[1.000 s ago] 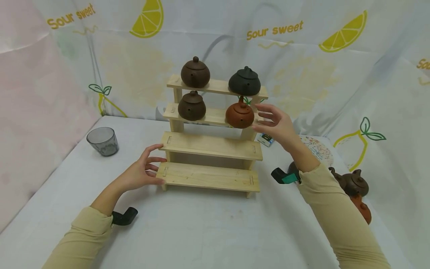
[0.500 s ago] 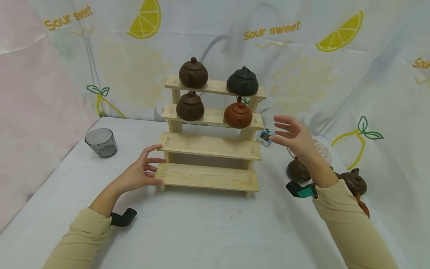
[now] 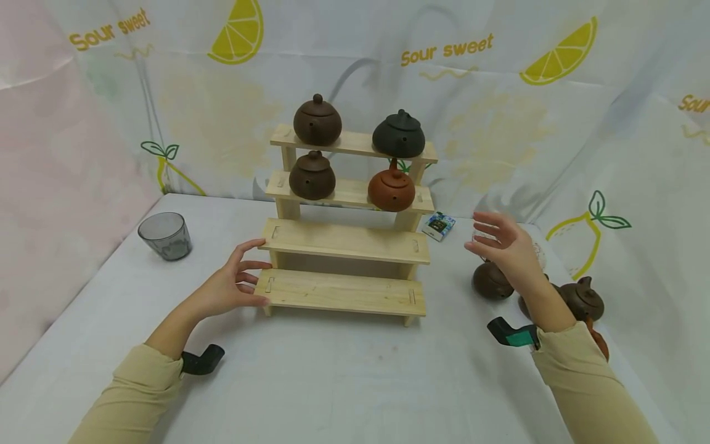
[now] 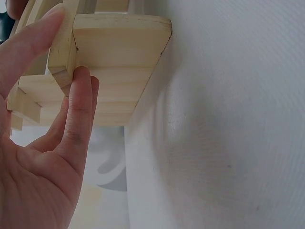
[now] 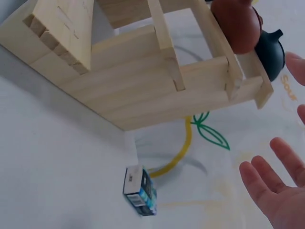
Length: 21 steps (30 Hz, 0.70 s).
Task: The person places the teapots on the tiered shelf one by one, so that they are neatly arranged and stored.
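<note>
Right hand (image 3: 507, 246) has withdrawn from the wooden rack (image 3: 344, 246), now spread wide above the dark teapot (image 3: 490, 282) (holding nothing). Left hand (image 3: 230, 285) rests, fingers straight, on the rack's left end.

we wear long, pale beige-yellow sleeves of soft cloth on both arms, each ending in a plain cuff at the wrist. our left hand (image 3: 224, 290) and right hand (image 3: 507, 250) are bare, without gloves, rings or a watch. under the left cuff sits a small black, angled plastic camera mount (image 3: 202, 360). at the right cuff sits a like mount, black with a teal-green band (image 3: 513, 333). the nails are short and unpainted, seen close in the left wrist view.
</note>
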Available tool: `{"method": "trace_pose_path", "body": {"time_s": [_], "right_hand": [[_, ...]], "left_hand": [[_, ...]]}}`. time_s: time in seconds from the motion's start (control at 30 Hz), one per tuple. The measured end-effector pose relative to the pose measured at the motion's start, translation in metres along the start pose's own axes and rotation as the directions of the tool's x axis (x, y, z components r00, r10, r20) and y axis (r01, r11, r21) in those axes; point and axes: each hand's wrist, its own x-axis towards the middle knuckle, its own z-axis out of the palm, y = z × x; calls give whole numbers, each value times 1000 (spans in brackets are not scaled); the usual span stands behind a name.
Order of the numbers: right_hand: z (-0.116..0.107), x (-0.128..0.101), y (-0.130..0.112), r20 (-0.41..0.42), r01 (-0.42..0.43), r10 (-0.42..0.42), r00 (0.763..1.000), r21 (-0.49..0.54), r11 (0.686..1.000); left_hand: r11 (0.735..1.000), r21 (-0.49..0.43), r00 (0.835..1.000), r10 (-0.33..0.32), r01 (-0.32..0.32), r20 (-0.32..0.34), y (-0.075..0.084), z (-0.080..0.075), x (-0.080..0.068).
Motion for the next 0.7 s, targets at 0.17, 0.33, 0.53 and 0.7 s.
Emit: {"method": "trace_pose_path", "body": {"time_s": [0.17, 0.33, 0.53, 0.7], "right_hand": [[-6, -11, 10, -30, -21, 23, 999, 49, 999], [-11, -22, 22, -52, -38, 43, 998, 90, 995], [-14, -36, 33, -88, -45, 55, 995, 117, 992], [-17, -45, 43, -129, -118, 121, 984, 31, 993]], "left_hand": [[1000, 5, 1000, -4, 4, -3, 0, 0, 0], [1000, 14, 1000, -12, 12, 0, -1, 0, 0], [1000, 21, 1000, -9, 9, 0, 0, 0, 0], [1000, 18, 1000, -3, 3, 0, 0, 0, 1]]}}
